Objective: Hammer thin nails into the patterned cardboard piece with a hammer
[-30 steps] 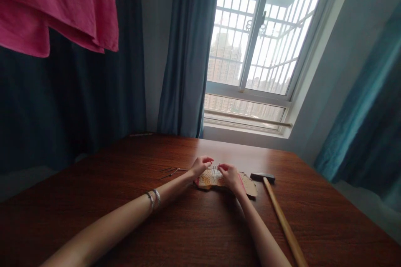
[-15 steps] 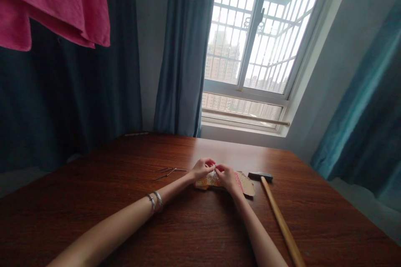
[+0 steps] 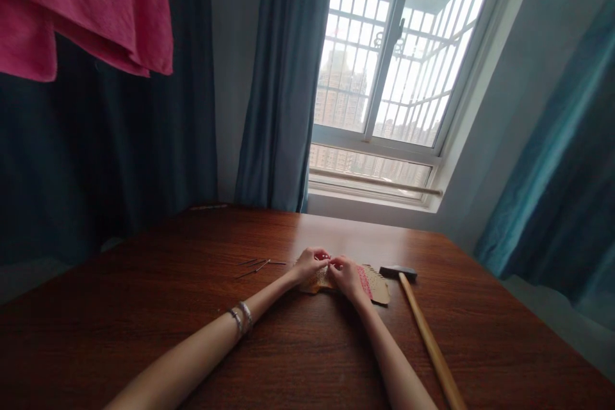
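Note:
A piece of brown cardboard [image 3: 377, 286] with a pink dotted pattern lies on the dark wooden table [image 3: 298, 346]. Both hands meet over its left part. My left hand [image 3: 312, 264] has its fingers curled, fingertips pinched at the top of the cardboard. My right hand [image 3: 346, 275] is also curled, its fingertips touching those of the left. What the fingertips pinch is too small to make out; earlier frames show thin upright pins standing in the cardboard there. I wear bracelets [image 3: 241, 316] on the left wrist.
A hammer [image 3: 423, 327] with a dark head and long wooden handle lies to the right of the cardboard. Several thin nails or needles [image 3: 259, 265] lie loose to the left. Behind are a window, blue curtains and a pink cloth [image 3: 86, 6] hanging upper left.
My two hands have drawn together, fingertips now touching over the cardboard and covering the upright pins seen a second ago. The view has shifted slightly.

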`<state>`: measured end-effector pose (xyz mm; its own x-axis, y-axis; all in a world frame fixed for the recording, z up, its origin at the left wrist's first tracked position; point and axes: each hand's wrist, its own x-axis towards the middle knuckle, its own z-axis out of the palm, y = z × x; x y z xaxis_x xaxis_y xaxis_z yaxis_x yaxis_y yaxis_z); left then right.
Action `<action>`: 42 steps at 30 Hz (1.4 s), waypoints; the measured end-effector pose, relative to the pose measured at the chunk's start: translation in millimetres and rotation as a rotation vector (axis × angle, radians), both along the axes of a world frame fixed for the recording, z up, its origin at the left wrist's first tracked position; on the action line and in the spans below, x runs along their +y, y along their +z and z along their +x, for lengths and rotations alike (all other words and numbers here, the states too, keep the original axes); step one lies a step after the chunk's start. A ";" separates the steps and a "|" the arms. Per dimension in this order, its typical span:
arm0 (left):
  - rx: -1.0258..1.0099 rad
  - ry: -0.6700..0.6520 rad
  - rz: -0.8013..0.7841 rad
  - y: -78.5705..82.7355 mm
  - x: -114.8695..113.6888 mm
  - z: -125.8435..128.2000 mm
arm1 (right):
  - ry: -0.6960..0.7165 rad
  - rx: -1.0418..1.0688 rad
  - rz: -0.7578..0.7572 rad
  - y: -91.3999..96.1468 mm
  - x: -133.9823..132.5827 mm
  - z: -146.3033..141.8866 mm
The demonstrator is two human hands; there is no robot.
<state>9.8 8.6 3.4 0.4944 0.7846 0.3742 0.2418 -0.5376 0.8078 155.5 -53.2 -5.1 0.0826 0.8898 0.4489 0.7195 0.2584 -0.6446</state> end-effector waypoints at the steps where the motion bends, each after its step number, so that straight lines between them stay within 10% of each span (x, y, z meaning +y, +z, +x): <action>1: -0.004 0.007 0.007 -0.5 0.3 0.4 | -0.002 -0.002 -0.001 0.9 -1.0 -0.7; 11: 0.027 0.042 0.023 -1.1 -3.2 -0.3 | -0.036 -0.030 -0.065 34.9 -15.9 16.6; 16: 0.014 0.043 -0.008 1.4 -6.8 -0.7 | -0.214 -0.099 -0.084 63.5 -78.7 67.1; 25: 0.007 0.062 -0.008 4.8 -11.2 -2.1 | -0.827 -0.374 -0.298 -1.4 -218.1 110.2; 35: 0.027 0.071 -0.011 8.1 -13.7 -2.7 | -0.880 -0.740 -0.295 4.7 -227.6 77.5; 42: 0.017 0.066 0.014 3.4 -11.6 -2.3 | -0.699 -0.365 -0.416 11.3 -227.0 106.4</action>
<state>7.5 -3.0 6.9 0.4486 0.8100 0.3776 0.2907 -0.5318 0.7954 261.9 -280.2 6.2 0.5823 0.7866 0.2053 0.8040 -0.5200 -0.2884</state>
